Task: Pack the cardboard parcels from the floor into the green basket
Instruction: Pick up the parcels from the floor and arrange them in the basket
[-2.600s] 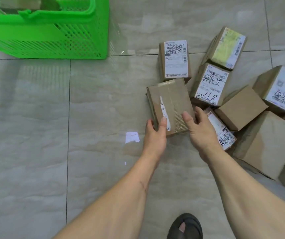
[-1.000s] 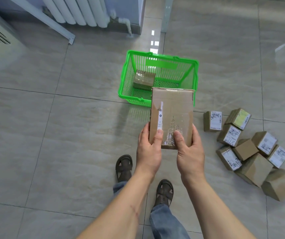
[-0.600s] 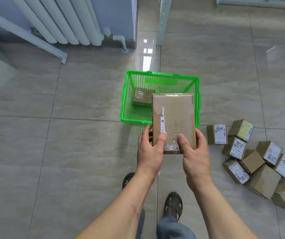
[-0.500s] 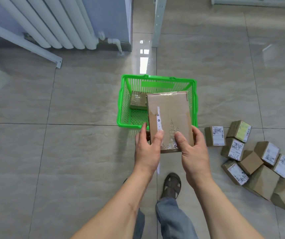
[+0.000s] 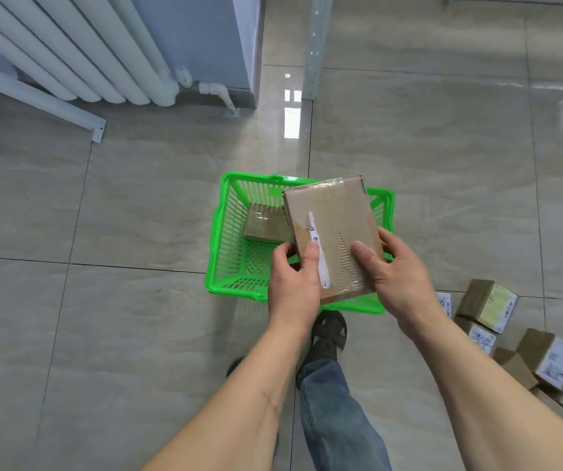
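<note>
1. The flat cardboard parcel [image 5: 333,232] held over the green basket [image 5: 229,232] hides most of the basket's right half and part of its near rim; only the left wall, the far rim and the corners show.
2. A second taped parcel [image 5: 265,222] lies on the basket's floor at the far left; its right edge is covered by the held parcel.
3. At the right edge of the view, a cluster of small labelled boxes [image 5: 487,305] sits on the tiled floor [image 5: 120,317]. Some are cut off by the frame, one is partly hidden behind the right forearm, and their label print is too small to read.
4. The left hand [image 5: 292,283] grips the held parcel's near-left corner, thumb pressed on top beside a white strip label; its fingers curl under, out of sight.
5. The right hand [image 5: 395,273] grips the near-right corner, thumb on the torn corrugated patch and fingers wrapped round the right edge.
6. The held parcel is tilted, its far end pointing away and slightly left, above the basket's opening and not touching it.
7. A sandalled foot [image 5: 329,331] and a jeans leg [image 5: 334,413] show below the hands, just beside the basket's near rim. A white radiator [image 5: 79,52] stands at the upper left.
</note>
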